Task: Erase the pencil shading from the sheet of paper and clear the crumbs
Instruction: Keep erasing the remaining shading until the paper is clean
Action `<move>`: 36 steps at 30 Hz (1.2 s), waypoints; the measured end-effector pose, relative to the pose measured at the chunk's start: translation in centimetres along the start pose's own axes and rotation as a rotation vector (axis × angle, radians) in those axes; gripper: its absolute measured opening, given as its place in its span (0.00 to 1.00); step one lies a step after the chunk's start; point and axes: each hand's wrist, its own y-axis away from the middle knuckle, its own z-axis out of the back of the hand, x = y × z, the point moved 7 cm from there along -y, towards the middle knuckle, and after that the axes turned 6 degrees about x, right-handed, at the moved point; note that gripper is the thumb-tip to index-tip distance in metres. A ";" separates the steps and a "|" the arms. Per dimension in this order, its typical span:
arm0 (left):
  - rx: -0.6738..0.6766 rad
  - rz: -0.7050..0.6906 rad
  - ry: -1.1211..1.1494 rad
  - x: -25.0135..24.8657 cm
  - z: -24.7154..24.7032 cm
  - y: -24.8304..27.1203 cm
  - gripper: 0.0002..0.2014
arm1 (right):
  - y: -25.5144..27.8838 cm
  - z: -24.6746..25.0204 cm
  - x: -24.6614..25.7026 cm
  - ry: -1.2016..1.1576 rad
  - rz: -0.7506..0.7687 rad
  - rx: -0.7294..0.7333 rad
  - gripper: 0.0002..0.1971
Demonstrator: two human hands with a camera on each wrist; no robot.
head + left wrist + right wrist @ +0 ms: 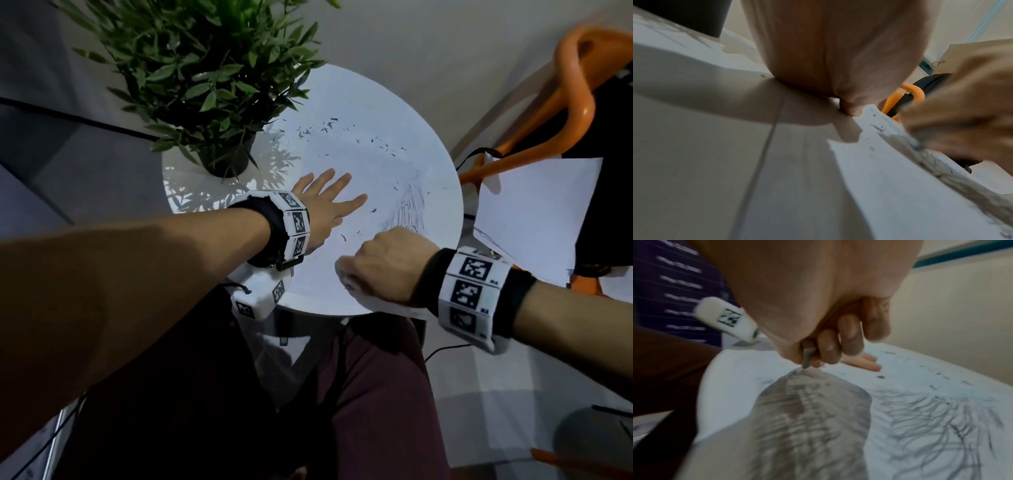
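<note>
A white sheet of paper (359, 192) lies on the round white table (349, 92). Pencil shading (407, 212) darkens the sheet's right side, seen close as dark strokes (931, 423) in the right wrist view. Dark eraser crumbs (325, 128) are scattered along the sheet's far edge and near the shading. My left hand (329, 202) lies flat with spread fingers, pressing the sheet down. My right hand (383, 260) is curled, pinching a small grey eraser (807, 356) whose tip meets the paper at the shading's near edge.
A potted plant (205, 85) stands at the table's far left. An orange chair (575, 102) with loose white sheets (534, 219) on it is at the right. My lap lies below the table's near edge.
</note>
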 end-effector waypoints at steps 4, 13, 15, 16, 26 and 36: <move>-0.010 -0.002 0.036 0.1 0.1 -0.2 0.28 | -1.9 1.0 -3.5 0.035 -0.234 -0.039 0.19; 0.018 0.002 0.022 0.2 -0.1 -0.2 0.32 | 0.4 -0.3 0.5 -0.039 0.012 -0.022 0.16; 0.018 0.007 0.020 0.1 0.0 -0.2 0.31 | 0.0 -0.1 -1.4 -0.064 -0.063 -0.031 0.17; 0.018 0.012 0.018 0.1 0.1 -0.2 0.30 | -0.6 0.0 -2.6 -0.051 -0.116 -0.037 0.18; 0.001 -0.003 0.013 -0.1 0.1 0.1 0.30 | 0.1 -1.0 -0.1 -0.032 -0.015 -0.013 0.15; -0.033 -0.007 0.019 0.0 0.0 0.1 0.31 | 1.9 -6.2 0.3 -2.367 -0.193 0.007 0.18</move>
